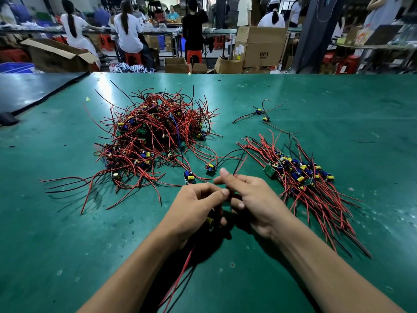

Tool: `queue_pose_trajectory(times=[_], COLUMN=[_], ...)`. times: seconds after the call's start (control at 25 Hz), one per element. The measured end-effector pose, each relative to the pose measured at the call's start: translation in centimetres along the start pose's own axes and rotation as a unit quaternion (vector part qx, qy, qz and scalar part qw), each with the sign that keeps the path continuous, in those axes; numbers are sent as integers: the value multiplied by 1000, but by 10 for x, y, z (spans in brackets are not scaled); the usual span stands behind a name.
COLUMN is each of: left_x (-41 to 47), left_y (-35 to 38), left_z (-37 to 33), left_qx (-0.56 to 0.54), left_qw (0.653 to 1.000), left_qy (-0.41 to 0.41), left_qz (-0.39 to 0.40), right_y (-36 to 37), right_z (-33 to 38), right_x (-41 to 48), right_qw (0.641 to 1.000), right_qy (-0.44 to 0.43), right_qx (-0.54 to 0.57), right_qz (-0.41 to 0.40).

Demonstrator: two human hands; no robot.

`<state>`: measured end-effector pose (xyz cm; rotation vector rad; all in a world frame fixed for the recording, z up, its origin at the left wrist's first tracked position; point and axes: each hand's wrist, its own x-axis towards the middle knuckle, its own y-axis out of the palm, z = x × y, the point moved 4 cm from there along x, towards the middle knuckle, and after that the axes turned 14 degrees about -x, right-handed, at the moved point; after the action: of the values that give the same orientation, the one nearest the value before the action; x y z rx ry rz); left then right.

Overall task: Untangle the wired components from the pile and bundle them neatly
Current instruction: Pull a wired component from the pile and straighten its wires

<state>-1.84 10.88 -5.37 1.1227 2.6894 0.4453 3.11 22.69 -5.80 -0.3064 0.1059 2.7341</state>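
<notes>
Your left grip (pixel 198 206) curls round a component (pixel 209 221) while your right grip (pixel 250 195) pinches wires (pixel 239 164), likely to straighten them for the bundle (pixel 300 177) at right; the pile (pixel 153 136) sits left on the table (pixel 67 222).

Green table (pixel 338 98) — tangled wire pile (pixel 153 136), neat bundle (pixel 300 177), two strays (pixel 259 112)

On flat green worktop (pixel 67 222): tangled heap of red-and-black wired circuit boards (pixel 155 136) at centre left; aligned bundle of wired boards (pixel 300 177) at centre right; two loose wired boards (pixel 261 115) behind that bundle. Brown cardboard boxes (pixel 259 48) beyond far edge.
</notes>
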Motion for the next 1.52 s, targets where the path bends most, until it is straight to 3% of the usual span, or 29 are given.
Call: queue_pose_trajectory(times=[0.08,0.28,0.52,0.68,0.8,1.0,1.12,1.24,1.36,1.52], left_x=[2,4,2,1,-1,-1,2,6,9,8], left_y=[-1,0,-1,-2,-4,-4,-7,-10,-10,-11], left_z=[0,0,-3,-4,-6,-4,-3,-7,-11,-16], left_qx=[12,45,66,85,97,92,44,-82,-197,-249], left_qw=[1000,999,996,994,992,994,999,993,974,964], left_qy=[19,29,20,12,8,-3,-22,-45,-77,-85], left_qz=[-11,9,57,73,76,52,-11,-75,-77,-50], right_y=[2,-10,-26,-27,-27,-26,-23,-21,-21,-21], right_z=[-2,1,9,14,21,20,19,17,14,12], right_x=[0,5,10,6,0,-1,0,2,3,3], right_qw=[1000,998,991,968,953,966,982,990,993,995], right_qy=[-1,-17,-14,98,139,125,94,78,66,61], right_qx=[-23,-42,62,233,257,220,163,118,96,77], right_qz=[18,-44,-119,-4,73,53,37,19,5,7])
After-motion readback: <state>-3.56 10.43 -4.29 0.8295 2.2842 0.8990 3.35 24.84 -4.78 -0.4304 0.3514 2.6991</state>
